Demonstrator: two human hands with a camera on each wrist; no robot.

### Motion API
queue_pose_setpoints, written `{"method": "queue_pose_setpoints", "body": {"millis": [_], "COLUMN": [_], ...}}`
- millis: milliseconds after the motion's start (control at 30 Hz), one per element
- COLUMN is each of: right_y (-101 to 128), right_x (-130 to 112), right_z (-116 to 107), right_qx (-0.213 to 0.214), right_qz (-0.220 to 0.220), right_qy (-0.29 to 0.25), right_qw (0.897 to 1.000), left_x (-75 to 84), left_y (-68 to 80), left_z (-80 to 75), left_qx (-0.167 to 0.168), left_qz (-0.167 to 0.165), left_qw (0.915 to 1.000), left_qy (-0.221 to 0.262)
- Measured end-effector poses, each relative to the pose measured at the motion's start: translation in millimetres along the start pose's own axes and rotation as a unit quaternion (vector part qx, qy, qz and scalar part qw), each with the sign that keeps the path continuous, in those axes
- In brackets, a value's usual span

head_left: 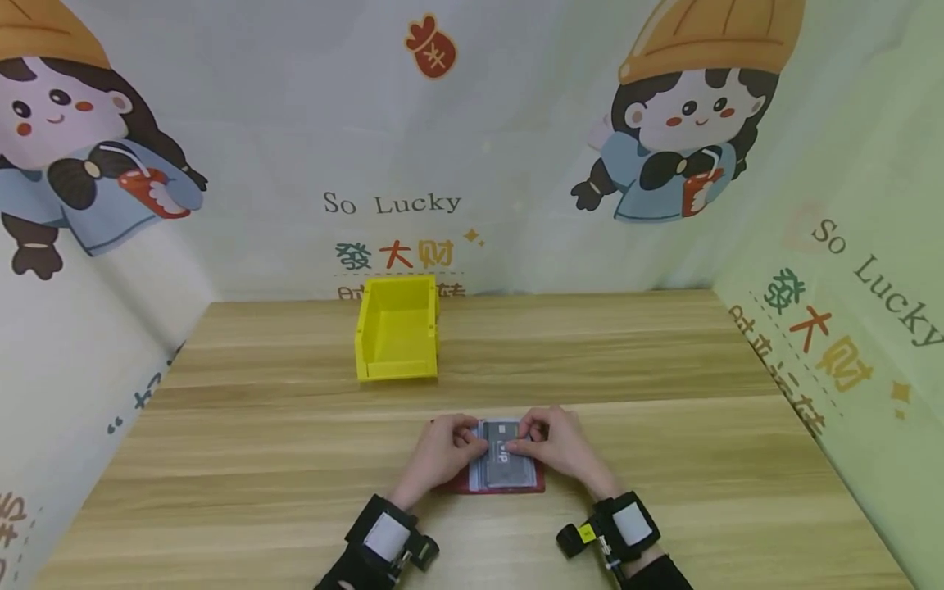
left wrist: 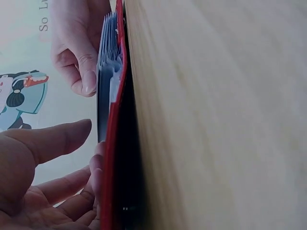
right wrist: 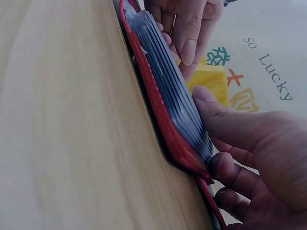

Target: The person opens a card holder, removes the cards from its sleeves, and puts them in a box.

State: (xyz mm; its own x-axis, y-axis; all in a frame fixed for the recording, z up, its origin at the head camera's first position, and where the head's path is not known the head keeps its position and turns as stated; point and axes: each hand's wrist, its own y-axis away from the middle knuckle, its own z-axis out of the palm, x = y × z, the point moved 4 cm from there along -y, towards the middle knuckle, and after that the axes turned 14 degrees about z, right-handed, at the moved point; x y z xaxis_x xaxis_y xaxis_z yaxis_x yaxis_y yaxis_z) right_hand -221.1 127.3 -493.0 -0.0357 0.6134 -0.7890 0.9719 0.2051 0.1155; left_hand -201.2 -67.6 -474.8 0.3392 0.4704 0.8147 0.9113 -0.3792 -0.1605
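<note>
In the head view, a red card holder (head_left: 541, 481) lies open at the lower centre of the frame, on a wood-grain table (head_left: 664, 369); it carries clear sleeves (head_left: 476, 475) and, uppermost, a dark grey card (head_left: 509, 474) with pale lettering. The left hand (head_left: 445, 449) is at the left edge of the sleeves, and the right hand (head_left: 558, 444) is at the right, its thumb over the card. The left wrist view adds the side profile: the left thumb stands apart from its fingers and clear of the card, while the fingertips touch the holder's edge at lower centre. The right wrist view shows the sleeves as a fanned stack, with the right thumb at the top face and the forefinger against the stack's lower corner; thumb and forefinger are separated, and whether they pinch anything cannot be told. Only the head view gives the full form of the yellow bin (head_left: 398, 369), above centre; the right wrist view shows just a part of it, behind the hands
</note>
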Motion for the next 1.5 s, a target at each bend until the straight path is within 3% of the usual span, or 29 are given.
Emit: {"method": "queue_pose_setpoints", "body": {"millis": [433, 733, 933, 1133, 1500], "right_y": [0, 1, 1, 2, 3], "right_x": [-2, 0, 0, 1, -1], "right_z": [-2, -1, -2, -3, -5], "right_qx": [0.003, -0.013, -0.013, -0.016, 0.004], "right_qz": [-0.004, -0.002, -0.005, -0.006, -0.027], "right_qy": [-0.006, -0.016, -0.014, -0.011, 0.038], "right_qw": [1.0, 1.0, 1.0, 1.0, 0.999], "left_x": [-1.1, -0.4, 2.7, 2.3, 4.8], "left_y": [-2.3, -5.8, -9.7, -11.4, -10.2], "left_z": [-0.1, -0.3, 1.9, 5.4, 3.5], "left_qx": [0.016, 0.019, 0.009, -0.009, -0.018], "left_qz": [-0.025, -0.031, -0.027, -0.045, -0.054], "left_qw": [0.9995, 0.9991, 0.9987, 0.998, 0.9973], "left_qy": [0.009, -0.021, -0.042, -0.043, -0.046]}}
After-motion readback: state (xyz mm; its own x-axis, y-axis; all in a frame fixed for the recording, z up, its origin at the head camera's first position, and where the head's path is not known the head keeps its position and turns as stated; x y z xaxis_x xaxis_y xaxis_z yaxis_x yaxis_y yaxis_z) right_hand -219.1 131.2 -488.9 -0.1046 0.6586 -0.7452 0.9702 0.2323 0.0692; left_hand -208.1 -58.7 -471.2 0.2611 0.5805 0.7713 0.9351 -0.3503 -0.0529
